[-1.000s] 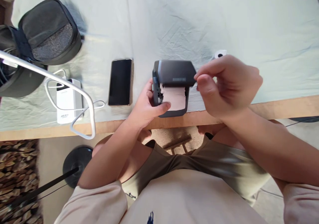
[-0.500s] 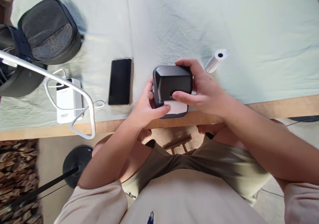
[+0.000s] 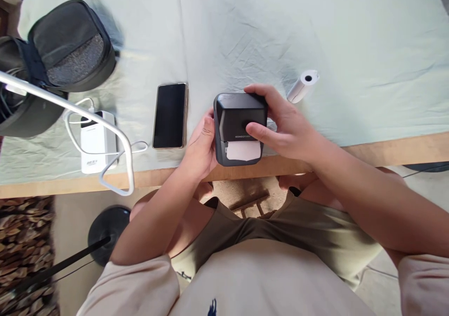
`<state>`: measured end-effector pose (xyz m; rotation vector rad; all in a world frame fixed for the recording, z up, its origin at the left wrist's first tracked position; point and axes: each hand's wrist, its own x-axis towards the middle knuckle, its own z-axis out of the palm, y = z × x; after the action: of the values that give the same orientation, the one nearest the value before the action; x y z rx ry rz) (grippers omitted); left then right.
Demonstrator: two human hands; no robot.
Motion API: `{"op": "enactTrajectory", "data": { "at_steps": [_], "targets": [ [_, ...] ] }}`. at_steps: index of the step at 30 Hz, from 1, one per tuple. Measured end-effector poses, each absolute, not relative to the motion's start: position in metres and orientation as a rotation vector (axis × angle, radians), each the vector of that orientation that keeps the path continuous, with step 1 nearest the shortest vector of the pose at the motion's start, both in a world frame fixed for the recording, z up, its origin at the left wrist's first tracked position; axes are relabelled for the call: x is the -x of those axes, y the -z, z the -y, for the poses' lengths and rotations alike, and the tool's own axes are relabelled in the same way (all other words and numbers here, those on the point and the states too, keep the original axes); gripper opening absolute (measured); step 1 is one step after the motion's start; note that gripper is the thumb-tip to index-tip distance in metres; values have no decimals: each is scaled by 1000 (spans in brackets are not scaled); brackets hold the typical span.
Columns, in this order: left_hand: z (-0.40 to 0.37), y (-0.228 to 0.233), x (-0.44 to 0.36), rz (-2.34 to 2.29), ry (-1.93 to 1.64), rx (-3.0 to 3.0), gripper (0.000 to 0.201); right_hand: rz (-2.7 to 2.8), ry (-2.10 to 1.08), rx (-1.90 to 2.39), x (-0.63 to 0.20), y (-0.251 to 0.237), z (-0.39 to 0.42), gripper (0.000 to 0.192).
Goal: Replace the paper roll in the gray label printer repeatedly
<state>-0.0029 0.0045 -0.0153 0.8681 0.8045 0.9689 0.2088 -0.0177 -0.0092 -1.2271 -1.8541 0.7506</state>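
Both hands grip a small black portable printer (image 3: 238, 124) above the table's near edge. A strip of white paper (image 3: 243, 151) sticks out below its dark lid, which looks closed. My left hand (image 3: 202, 145) supports the printer's left side, its thumb along the edge and the other fingers partly hidden. Around the right side curls my right hand (image 3: 282, 124), thumb on the lid's front and fingers at the far corner. A white paper roll (image 3: 302, 87) lies just beyond the right hand. Left of the printer, a phone (image 3: 170, 115) rests with its screen dark.
A white power bank (image 3: 98, 143) with a white cable sits on the left. Behind it, a black zip case (image 3: 70, 44) lies open with cables inside. A pale metal rod (image 3: 70, 104) crosses the left foreground. The wooden table edge (image 3: 396, 148) runs before my lap.
The left thumb has moved off the paper to the printer's left side. The lid's front now sits flush, and more of the printer's front face shows. The right hand keeps its hold.
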Motion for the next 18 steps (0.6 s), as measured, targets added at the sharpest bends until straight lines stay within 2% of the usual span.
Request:
{"op": "enactTrajectory", "data": {
  "at_steps": [2,7,9,11,14,18],
  "targets": [
    [-6,14,4,-779,-977,-865,46,1881,-762,1198,-211,8,19,59],
    [-8,11,5,-799,-980,-800,28,1941,-776,1173,-218,8,20,90],
    [-8,10,5,-822,-969,-742,19,1965,-702,1186,-218,4,22,90],
    [-8,11,5,-821,-965,-698,21,1959,-581,1228,-217,-1,24,83],
    [-6,13,5,-754,-953,-737,35,1850,-394,1327,-213,-5,28,63],
    [-6,12,6,-764,-895,-833,49,1706,-383,1372,-206,-3,30,35]
  ]
}}
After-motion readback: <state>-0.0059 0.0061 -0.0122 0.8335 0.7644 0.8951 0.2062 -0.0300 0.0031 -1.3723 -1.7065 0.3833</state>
